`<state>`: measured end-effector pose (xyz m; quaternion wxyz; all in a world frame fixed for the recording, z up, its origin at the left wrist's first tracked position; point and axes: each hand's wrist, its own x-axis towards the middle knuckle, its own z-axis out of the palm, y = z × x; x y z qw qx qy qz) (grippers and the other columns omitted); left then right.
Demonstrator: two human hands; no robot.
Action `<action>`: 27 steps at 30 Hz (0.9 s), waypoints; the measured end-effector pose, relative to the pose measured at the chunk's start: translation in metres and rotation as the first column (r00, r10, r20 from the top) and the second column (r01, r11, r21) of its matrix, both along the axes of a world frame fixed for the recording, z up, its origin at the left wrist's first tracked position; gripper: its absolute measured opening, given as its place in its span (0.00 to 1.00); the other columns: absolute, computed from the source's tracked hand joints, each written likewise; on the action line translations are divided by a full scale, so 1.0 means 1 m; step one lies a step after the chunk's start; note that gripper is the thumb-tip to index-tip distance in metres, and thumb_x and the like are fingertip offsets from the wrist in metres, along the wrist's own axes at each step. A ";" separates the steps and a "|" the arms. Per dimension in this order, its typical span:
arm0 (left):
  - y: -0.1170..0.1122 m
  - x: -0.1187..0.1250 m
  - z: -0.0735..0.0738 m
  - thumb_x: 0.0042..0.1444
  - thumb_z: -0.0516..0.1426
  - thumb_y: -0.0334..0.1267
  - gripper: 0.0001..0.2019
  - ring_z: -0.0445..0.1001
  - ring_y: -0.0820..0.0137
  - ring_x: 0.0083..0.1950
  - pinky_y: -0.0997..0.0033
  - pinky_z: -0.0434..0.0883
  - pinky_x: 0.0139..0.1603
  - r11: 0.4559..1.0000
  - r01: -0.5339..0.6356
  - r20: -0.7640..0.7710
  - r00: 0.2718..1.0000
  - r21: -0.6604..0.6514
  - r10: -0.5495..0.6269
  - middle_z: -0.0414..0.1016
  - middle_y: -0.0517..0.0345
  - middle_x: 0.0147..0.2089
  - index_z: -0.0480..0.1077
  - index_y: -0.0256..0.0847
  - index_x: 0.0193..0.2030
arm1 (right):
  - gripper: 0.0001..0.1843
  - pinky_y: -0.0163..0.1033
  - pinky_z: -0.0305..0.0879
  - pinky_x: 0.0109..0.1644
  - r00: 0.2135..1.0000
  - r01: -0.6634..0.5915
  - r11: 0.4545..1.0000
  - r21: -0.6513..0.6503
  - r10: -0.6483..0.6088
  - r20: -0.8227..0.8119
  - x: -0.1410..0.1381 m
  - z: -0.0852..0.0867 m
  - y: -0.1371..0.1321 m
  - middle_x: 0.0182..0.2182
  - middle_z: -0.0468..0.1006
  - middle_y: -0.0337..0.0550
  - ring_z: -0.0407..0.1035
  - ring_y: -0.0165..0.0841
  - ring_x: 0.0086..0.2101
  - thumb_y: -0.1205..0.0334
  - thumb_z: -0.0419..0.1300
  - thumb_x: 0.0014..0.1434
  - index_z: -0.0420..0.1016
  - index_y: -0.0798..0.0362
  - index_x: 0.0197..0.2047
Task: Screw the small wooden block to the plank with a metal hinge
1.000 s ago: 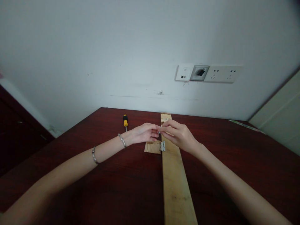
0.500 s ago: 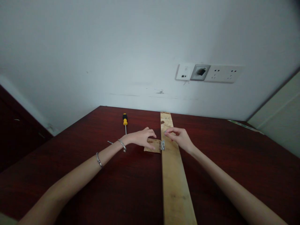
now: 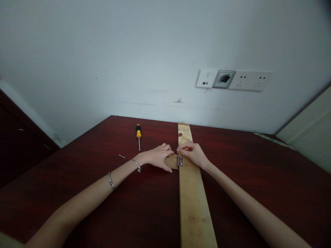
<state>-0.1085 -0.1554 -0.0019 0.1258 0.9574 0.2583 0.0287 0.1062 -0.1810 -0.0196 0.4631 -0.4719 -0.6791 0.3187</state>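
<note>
Hinge (image 3: 180, 161) sits at plank's (image 3: 193, 199) edge, left hand (image 3: 156, 155) spread around block (image 3: 172, 161), right hand (image 3: 194, 153) pinching something small (image 3: 178, 149).

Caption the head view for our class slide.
Left hand on the short board, right hand pinching a small object near the hinge.

2 slvr bracelets (image 3: 111, 181), L arm (image 3: 88, 201)
</note>
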 end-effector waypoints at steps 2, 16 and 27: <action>0.001 -0.001 -0.002 0.48 0.63 0.60 0.34 0.62 0.57 0.50 0.61 0.61 0.53 1.000 0.002 0.019 1.000 -0.002 -0.002 0.64 0.45 0.50 0.69 0.33 0.52 | 0.11 0.39 0.71 0.35 1.000 -0.011 1.000 -0.007 0.011 0.013 0.000 -0.002 0.000 0.29 0.84 0.44 0.76 0.35 0.29 0.53 0.66 0.49 0.82 0.53 0.29; 0.003 -0.006 -0.006 0.47 0.65 0.56 0.33 0.63 0.60 0.50 0.65 0.61 0.51 0.998 -0.007 0.098 0.995 -0.065 0.013 0.65 0.48 0.50 0.68 0.37 0.54 | 0.13 0.40 0.70 0.34 0.996 -0.033 0.999 0.014 0.031 0.078 0.005 -0.009 -0.001 0.29 0.83 0.43 0.74 0.34 0.27 0.52 0.64 0.53 0.82 0.53 0.31; 0.000 -0.005 0.001 0.47 0.65 0.55 0.32 0.63 0.59 0.51 0.65 0.62 0.51 0.995 -0.025 0.062 0.998 -0.099 0.032 0.65 0.48 0.50 0.68 0.35 0.54 | 0.09 0.40 0.68 0.38 0.993 -0.036 0.997 0.073 0.027 0.116 0.004 -0.009 -0.003 0.31 0.84 0.43 0.75 0.36 0.32 0.56 0.63 0.54 0.82 0.52 0.31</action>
